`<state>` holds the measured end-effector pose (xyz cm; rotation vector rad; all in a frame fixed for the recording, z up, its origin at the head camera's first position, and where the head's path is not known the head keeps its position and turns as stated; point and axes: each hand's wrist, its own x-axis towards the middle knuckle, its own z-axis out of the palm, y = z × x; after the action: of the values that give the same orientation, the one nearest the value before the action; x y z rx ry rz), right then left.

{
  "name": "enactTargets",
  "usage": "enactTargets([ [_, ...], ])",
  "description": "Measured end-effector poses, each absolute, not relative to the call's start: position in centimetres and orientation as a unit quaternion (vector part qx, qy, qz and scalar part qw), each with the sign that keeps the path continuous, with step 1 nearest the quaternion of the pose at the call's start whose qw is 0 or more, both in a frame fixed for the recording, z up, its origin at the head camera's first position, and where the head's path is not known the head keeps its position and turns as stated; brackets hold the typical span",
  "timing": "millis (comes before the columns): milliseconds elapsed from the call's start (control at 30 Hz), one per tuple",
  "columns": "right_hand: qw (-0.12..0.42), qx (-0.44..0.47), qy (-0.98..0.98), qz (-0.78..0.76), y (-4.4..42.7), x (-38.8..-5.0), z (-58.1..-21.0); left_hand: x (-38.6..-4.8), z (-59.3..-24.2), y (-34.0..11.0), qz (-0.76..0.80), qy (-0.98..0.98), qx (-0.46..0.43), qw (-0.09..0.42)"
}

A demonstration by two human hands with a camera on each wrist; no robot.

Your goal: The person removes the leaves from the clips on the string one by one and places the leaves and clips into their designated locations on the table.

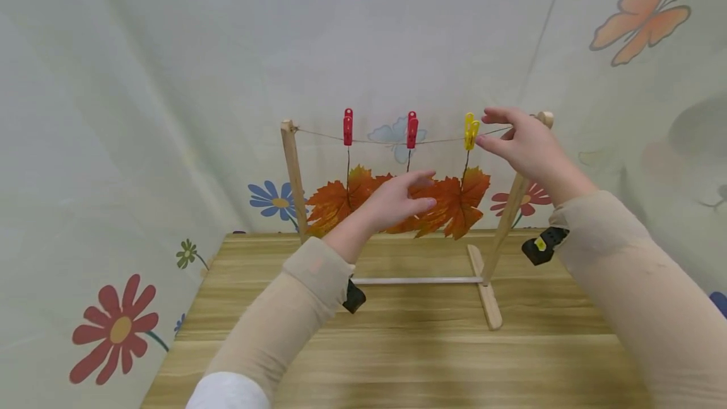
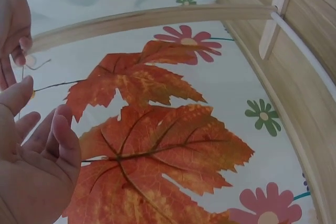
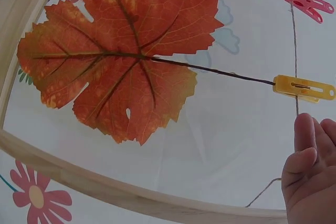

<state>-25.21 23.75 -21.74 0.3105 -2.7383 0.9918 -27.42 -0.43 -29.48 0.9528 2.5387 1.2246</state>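
Note:
Three orange leaves hang by their stems from a string, under two red clothespins (image 1: 348,127) (image 1: 412,130) and a yellow clothespin (image 1: 471,132). My right hand (image 1: 525,147) is just right of the yellow clothespin, fingers apart and holding nothing; in the right wrist view the clothespin (image 3: 303,87) grips the stem of a leaf (image 3: 131,56), with the hand (image 3: 315,174) beside the string. In front of the middle leaf is my left hand (image 1: 397,199), its fingers loosely bent around nothing. The left wrist view shows that hand (image 2: 39,166) beside the leaves (image 2: 168,150).
The string is tied between two wooden posts (image 1: 293,178) (image 1: 505,226) of a frame. A white rod (image 1: 417,281) runs low between them, and a wooden foot (image 1: 490,305) rests on the table (image 1: 397,346). Behind hangs a cloth with printed flowers and butterflies.

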Motion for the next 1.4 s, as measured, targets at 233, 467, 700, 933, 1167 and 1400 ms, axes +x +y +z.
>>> enactTargets([
  [233,0.090,0.106,-0.923,0.360,23.3,-25.5,-21.5,-27.7,-29.6,0.6,0.439,0.842,0.302,0.084],
  [467,0.079,0.100,-0.916,0.381,22.9,-25.7,-21.3,-28.3,-29.7,2.1,0.450,0.833,0.309,0.086],
  [700,0.080,0.100,-0.907,0.402,22.5,-26.1,-21.5,-27.9,-30.3,3.9,0.452,0.839,0.292,0.080],
  [933,0.091,0.099,-0.903,0.408,22.0,-26.6,-21.6,-27.7,-30.1,4.8,0.472,0.838,0.271,0.048],
  [1167,0.086,0.091,-0.906,0.405,22.0,-26.5,-21.6,-27.5,-30.3,6.1,0.501,0.826,0.253,0.047],
  [1400,0.088,0.096,-0.909,0.397,22.0,-26.7,-21.6,-27.5,-30.8,7.5,0.557,0.801,0.211,0.055],
])
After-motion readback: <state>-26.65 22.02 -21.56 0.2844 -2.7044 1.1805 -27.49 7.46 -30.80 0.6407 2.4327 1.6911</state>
